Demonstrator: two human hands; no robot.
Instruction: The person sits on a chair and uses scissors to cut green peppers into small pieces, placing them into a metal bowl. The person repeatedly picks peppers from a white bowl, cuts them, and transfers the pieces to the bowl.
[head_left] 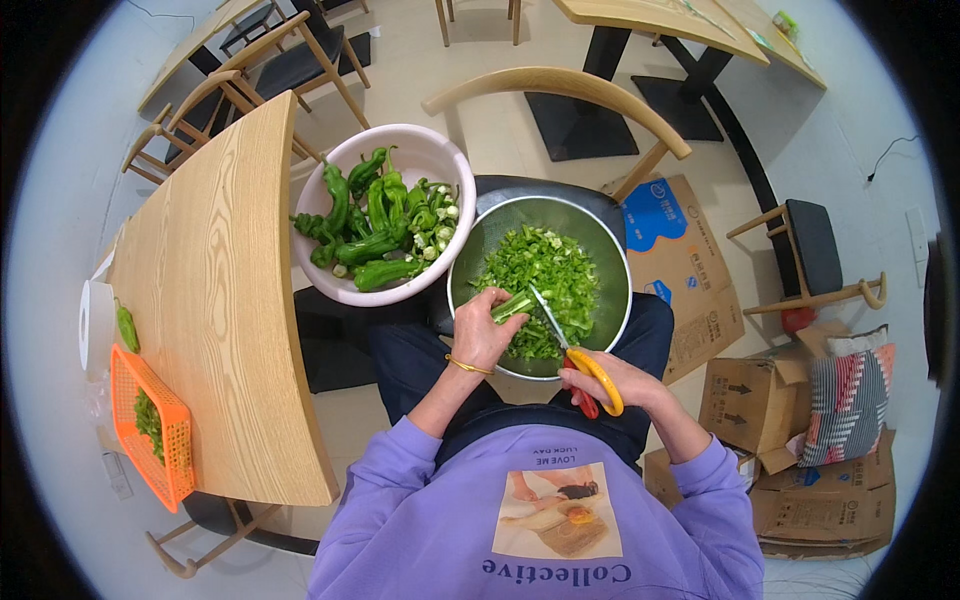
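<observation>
My left hand is closed around a piece of green pepper over the near left part of a metal bowl. Chopped green pepper fills much of that bowl. In my right hand are scissors with one yellow and one red handle. Their blades reach up to the right end of the held pepper. Whether the blades touch it I cannot tell. To the left of the metal bowl, a pale pink basin holds whole green peppers and cut-off stem ends.
A wooden table stands at the left, with an orange basket and a single green pepper along its far side. Beyond the bowls is a chair. Flattened cardboard and boxes lie at the right.
</observation>
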